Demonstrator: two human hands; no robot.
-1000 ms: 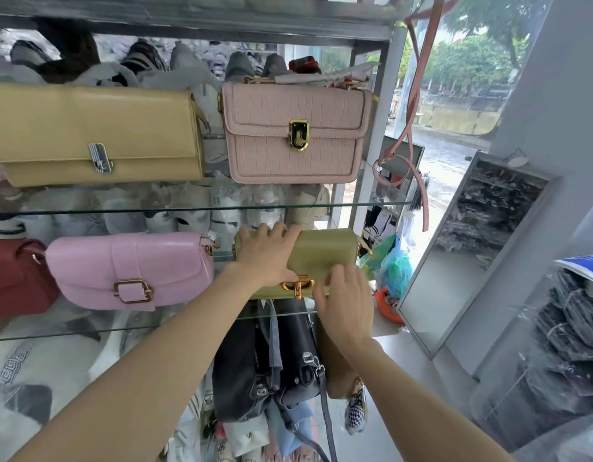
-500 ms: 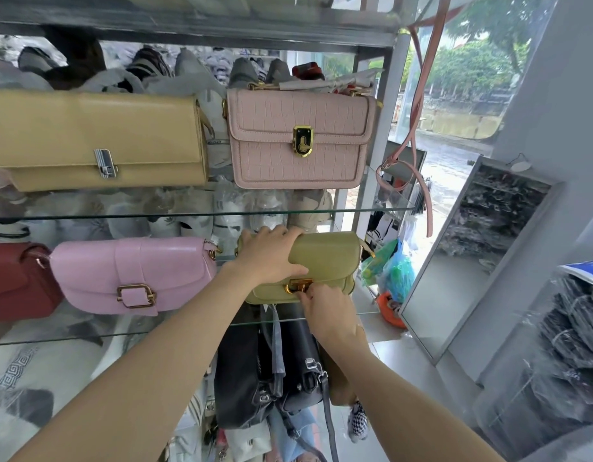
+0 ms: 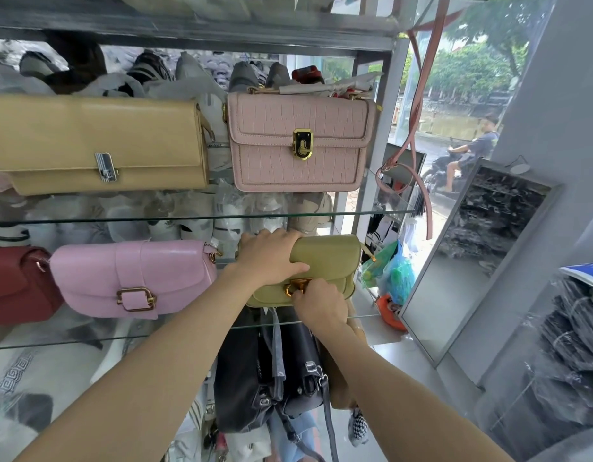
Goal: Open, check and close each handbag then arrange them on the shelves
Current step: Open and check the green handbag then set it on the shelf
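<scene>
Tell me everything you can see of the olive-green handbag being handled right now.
The olive-green handbag is small, boxy, of smooth leather-like material, with a rounded front flap and a gold clasp. It sits upright on the lower glass shelf, right of the pink bag. The left hand grips its top; the right hand fingers the clasp. The flap looks down.

A: Gold metal clasp on the olive-green leather handbag?
B: Mostly covered by the right hand; latched or not, cannot tell.
A: Bag's left end?
B: Hidden under the left hand.
A: Dark red leather handbag?
B: Cut off by the left edge, as is the long tan leather clutch.
A: Items behind the glass shelf?
B: Blurred, wrapped, unidentifiable.
</scene>
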